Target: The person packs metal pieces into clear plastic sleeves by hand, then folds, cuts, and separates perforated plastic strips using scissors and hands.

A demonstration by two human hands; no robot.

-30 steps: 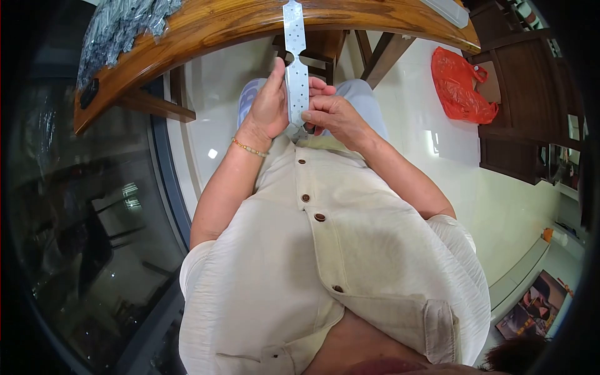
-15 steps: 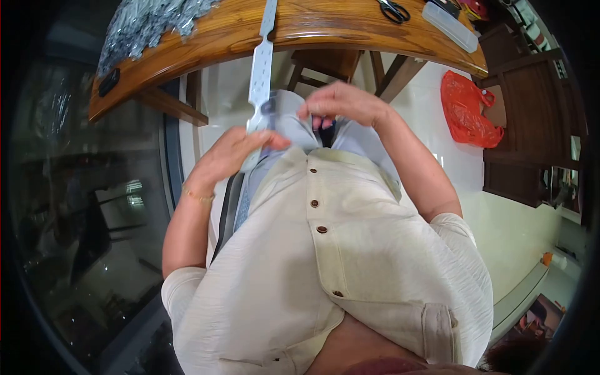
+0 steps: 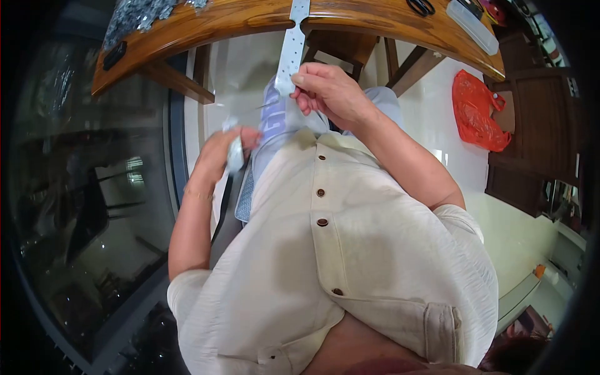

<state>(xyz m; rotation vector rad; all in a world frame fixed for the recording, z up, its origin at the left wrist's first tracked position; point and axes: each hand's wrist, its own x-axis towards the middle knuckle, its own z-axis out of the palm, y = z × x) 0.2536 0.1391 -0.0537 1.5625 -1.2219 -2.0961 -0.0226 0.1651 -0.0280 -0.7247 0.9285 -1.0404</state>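
A long pale strip (image 3: 291,53), dotted with small dark marks and notched along its edges, hangs from the table edge towards my lap. My right hand (image 3: 334,94) pinches its lower end between thumb and fingers. Lower and to the left, my left hand (image 3: 215,155) is closed on a short pale piece (image 3: 235,156) that looks like the same material; motion blurs it. A thin dark line runs between the two hands, too fine to identify. Both hands are above my thighs.
On the wooden table (image 3: 237,31) lie a pile of crinkled clear-grey packets (image 3: 140,15), a small black object (image 3: 115,55), black-handled scissors (image 3: 420,6) and a clear plastic box (image 3: 473,28). A red plastic bag (image 3: 475,112) rests on the floor at right.
My right hand has taken hold of the strip's lower end. My left hand has moved left and down with a short piece, now apart from the strip. The view has shifted slightly.
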